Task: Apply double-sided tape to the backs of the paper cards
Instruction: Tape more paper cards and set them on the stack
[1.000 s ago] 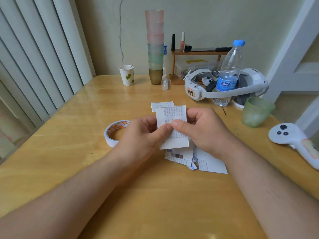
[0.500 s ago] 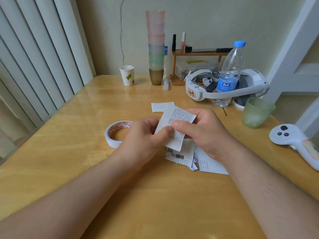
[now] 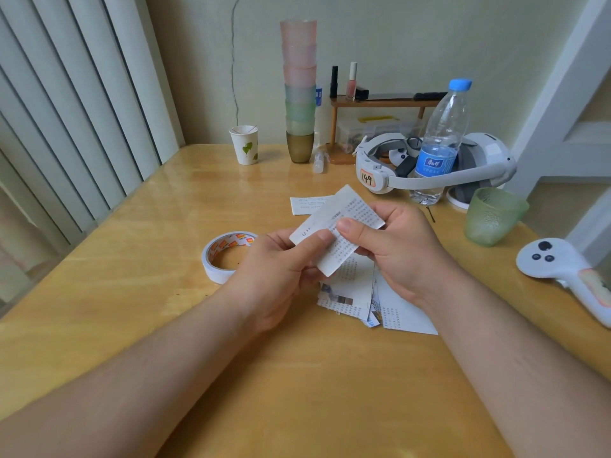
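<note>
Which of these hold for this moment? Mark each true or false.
1. Both hands hold one paper card: true; the left hand and right hand pinch it above the table.
2. The tape roll is in the left hand: false; it lies on the table beside that hand.
3. More cards lie under the hands: true.
4. The water bottle has no cap: false; a blue cap is on.

Glossy wood table (image 3: 132, 292); matt paper card (image 3: 344, 223)

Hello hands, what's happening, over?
Left hand and right hand both pinch one paper card. Tape roll untouched on table. Nothing blocking.
</note>
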The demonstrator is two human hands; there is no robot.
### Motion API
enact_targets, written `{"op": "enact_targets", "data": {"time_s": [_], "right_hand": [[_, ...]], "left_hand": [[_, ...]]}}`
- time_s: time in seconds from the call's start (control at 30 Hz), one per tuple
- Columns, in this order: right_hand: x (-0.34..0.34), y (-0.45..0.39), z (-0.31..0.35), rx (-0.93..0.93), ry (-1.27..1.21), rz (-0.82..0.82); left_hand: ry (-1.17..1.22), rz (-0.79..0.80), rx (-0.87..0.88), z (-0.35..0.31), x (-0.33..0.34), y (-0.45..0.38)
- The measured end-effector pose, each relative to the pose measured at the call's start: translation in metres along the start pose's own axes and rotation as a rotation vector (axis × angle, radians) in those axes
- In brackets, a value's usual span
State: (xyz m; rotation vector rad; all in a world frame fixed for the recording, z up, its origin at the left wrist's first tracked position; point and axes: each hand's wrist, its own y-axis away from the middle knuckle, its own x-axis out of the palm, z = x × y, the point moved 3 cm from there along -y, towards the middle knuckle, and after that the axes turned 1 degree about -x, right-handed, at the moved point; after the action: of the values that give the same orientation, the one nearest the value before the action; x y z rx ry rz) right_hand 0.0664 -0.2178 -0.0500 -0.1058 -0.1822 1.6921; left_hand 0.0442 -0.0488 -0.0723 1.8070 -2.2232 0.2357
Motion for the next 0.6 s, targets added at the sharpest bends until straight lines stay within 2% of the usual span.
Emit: {"op": "enact_targets", "data": {"time_s": [0.13, 0.27, 0.47, 0.6], "right_hand": [[-0.001, 0.000, 0.000, 0.030, 0.094, 0.068], [-0.008, -0.004, 0.002, 0.034, 0.231, 0.040], [-0.023, -0.007, -0.002, 0.058, 0.400, 0.013], [-0.030, -0.006, -0.006, 0.080, 0.408, -0.008]], "left_hand": [[-0.147, -0.060, 0.111, -0.002, -0.006, -0.002], [-0.437, -0.115, 0.229, -0.009, -0.014, 0.002], [-0.549, -0.056, 0.108, -0.001, -0.011, 0.001], [-0.439, -0.039, 0.069, 0.000, -0.005, 0.000]]}}
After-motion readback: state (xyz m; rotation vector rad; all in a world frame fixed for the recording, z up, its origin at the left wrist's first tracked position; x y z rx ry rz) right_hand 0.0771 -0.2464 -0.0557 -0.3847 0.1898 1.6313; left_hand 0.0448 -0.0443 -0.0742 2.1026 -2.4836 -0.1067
